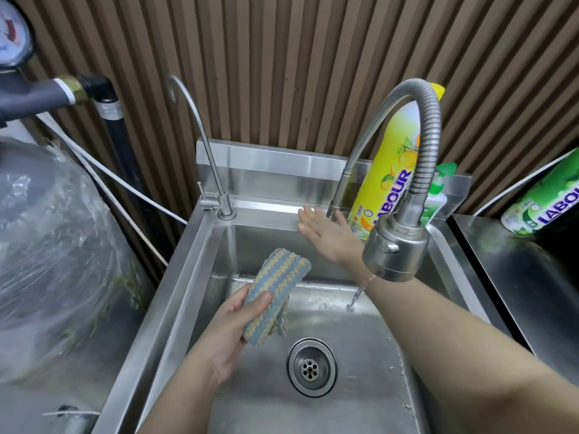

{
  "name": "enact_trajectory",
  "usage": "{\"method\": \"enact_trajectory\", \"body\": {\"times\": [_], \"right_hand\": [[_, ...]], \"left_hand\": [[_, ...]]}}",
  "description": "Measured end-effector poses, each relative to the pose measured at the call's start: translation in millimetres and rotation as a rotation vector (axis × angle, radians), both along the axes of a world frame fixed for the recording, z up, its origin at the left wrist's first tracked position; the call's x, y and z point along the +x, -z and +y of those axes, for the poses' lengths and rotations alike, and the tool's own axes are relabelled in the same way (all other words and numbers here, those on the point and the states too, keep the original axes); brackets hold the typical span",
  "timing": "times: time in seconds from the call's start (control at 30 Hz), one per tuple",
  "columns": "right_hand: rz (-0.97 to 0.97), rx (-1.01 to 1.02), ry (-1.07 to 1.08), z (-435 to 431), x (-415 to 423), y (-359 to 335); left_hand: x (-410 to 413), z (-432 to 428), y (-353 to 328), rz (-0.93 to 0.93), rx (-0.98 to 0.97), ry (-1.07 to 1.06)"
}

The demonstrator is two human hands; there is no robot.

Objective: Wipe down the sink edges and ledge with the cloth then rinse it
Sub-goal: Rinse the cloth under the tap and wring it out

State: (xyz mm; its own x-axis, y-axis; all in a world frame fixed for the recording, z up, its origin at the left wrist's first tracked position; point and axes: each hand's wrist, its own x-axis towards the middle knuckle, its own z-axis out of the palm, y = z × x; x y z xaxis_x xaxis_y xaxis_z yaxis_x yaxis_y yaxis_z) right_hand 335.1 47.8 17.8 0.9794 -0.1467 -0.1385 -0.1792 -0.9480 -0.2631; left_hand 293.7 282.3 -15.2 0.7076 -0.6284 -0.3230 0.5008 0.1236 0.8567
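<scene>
A folded blue-and-beige striped cloth (275, 292) is held over the steel sink (369, 364), gripped at its lower end by my left hand (232, 333). My right hand (326, 233) reaches to the sink's back ledge (266, 211) with fingers straight, near the base of the flexible faucet (398, 245). A thin stream of water falls below the faucet's spray head onto the basin floor. The drain (311, 366) lies in the middle of the basin.
A slim gooseneck tap (216, 202) stands at the back left corner. A yellow detergent bottle (388, 183) and a green-capped bottle (438, 195) stand on the ledge at the right. Another green bottle (545, 208) lies further right. A plastic-wrapped bulk (53, 245) fills the left.
</scene>
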Motion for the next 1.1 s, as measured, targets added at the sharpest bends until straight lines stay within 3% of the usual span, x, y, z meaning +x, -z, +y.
{"method": "enact_trajectory", "body": {"times": [0.1,0.23,0.3,0.37,0.43,0.53,0.63,0.73,0.8,0.9,1.1], "right_hand": [[0.178,-0.107,-0.036,-1,8,-6],[0.173,-0.188,-0.088,-2,7,-5],[0.116,0.075,-0.093,-9,-2,-3],[0.079,0.692,-0.037,-20,-24,3],[-0.021,1.010,0.152,-22,-50,8],[0.174,0.969,0.197,-14,-88,9],[0.233,1.282,0.285,-12,-118,11],[0.152,1.535,0.389,-15,-141,15],[0.086,1.498,0.485,-16,-151,23],[-0.043,1.217,0.496,-23,-160,40],[0.265,1.186,0.165,-27,-176,49]], "left_hand": [[1,1,3,0.011,-0.006,-0.001],[-1,-1,2,0.012,0.002,0.016],[-3,-3,0,0.009,0.017,0.021],[-5,-5,-3,0.005,0.029,0.036],[-6,-9,-5,0.000,0.054,0.066],[-8,-23,-12,-0.059,0.126,0.187],[-8,-44,-16,-0.104,0.187,0.303],[-11,-63,-16,-0.132,0.261,0.364],[-14,-73,-12,-0.139,0.305,0.398],[-19,-81,-4,-0.124,0.377,0.423],[-28,-75,14,-0.064,0.410,0.451]]}}
